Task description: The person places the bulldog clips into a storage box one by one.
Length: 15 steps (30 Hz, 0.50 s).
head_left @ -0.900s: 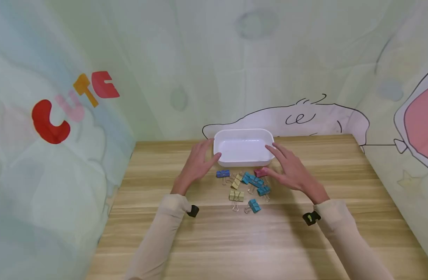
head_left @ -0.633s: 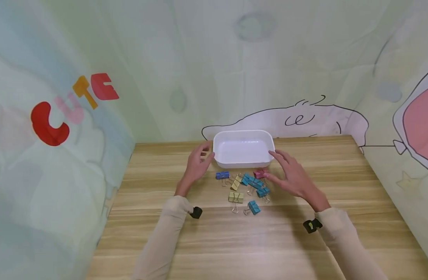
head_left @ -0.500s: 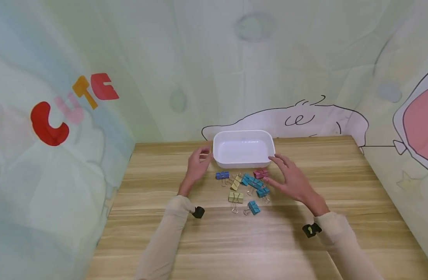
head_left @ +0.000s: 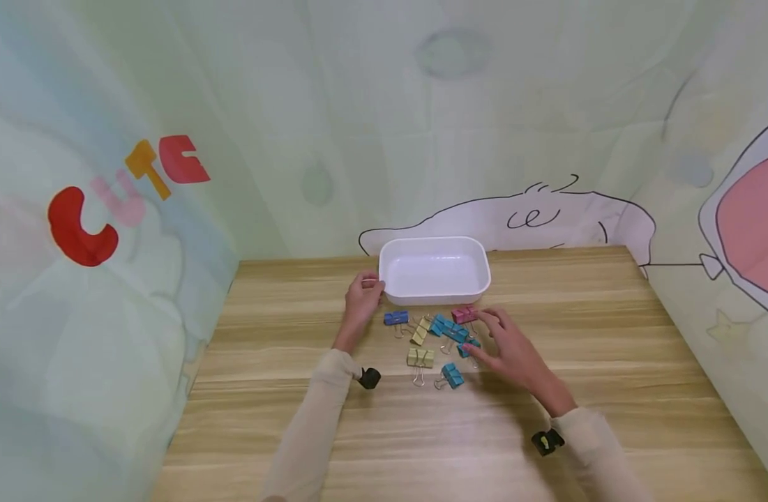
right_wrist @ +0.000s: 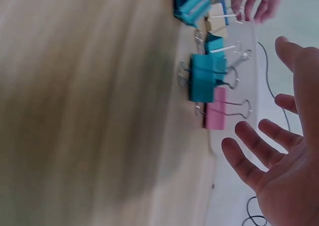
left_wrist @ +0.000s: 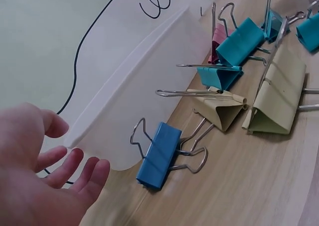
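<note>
Both my hands had drawn back toward me since the earlier frame: my right hand (head_left: 508,352) had left the tray's right end and come down over the clips, and my left hand (head_left: 361,301) had slid from the tray's near-left corner to just beside its left end. My left fingers (left_wrist: 75,169) were loosely spread and gripped nothing; whether they touched the tray's wall I could not tell. My right hand was wide too, fingers apart and holding nothing, its fingertips by the teal clip (head_left: 469,344) at the right of the cluster, with the pink clip (head_left: 464,314) just beyond them.

The white tray (head_left: 434,298) sat near the table's far edge, against the backdrop. The clips lay scattered in a loose group just in front of its near rim: a blue clip (head_left: 396,318) at the left, a yellow clip (head_left: 420,358) and another teal one (head_left: 454,375) nearest me. The blue clip lay close to the tray's corner in the left wrist view.

Bare wood stretched wide to both sides of the cluster and toward me on the wooden table (head_left: 610,362). Printed fabric closed in the left, back and right edges, with red and orange letters (head_left: 116,199) on the left.
</note>
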{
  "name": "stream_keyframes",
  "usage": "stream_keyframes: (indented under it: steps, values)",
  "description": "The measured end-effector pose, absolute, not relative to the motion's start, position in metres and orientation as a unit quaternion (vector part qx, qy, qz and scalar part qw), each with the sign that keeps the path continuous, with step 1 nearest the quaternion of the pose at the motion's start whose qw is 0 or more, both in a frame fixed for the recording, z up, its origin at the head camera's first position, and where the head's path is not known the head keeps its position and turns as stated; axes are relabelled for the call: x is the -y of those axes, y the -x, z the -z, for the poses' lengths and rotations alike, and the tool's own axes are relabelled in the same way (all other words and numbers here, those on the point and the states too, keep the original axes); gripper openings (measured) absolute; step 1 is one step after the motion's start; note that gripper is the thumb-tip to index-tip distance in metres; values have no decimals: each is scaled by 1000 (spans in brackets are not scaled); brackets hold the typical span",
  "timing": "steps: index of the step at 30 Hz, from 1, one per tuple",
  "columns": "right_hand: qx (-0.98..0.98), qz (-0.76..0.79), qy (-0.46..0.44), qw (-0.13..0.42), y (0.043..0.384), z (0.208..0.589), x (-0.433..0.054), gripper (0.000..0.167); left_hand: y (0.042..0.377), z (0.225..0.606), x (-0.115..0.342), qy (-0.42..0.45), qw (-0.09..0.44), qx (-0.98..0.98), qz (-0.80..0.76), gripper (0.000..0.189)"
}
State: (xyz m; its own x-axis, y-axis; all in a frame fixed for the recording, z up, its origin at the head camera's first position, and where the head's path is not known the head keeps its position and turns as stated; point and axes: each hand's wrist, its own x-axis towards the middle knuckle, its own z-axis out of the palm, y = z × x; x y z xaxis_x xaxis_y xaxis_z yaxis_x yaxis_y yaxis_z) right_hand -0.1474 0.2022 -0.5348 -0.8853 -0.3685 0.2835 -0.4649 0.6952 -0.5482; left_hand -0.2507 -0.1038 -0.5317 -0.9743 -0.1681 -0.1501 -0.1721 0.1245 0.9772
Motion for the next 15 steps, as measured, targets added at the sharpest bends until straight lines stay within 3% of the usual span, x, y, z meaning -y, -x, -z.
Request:
stream_keyframes:
  steps: [15]
  values:
    - [935, -306, -166, 64, 138, 564, -191, 59, 258, 536, 98, 135, -26, -688, -713, 29]
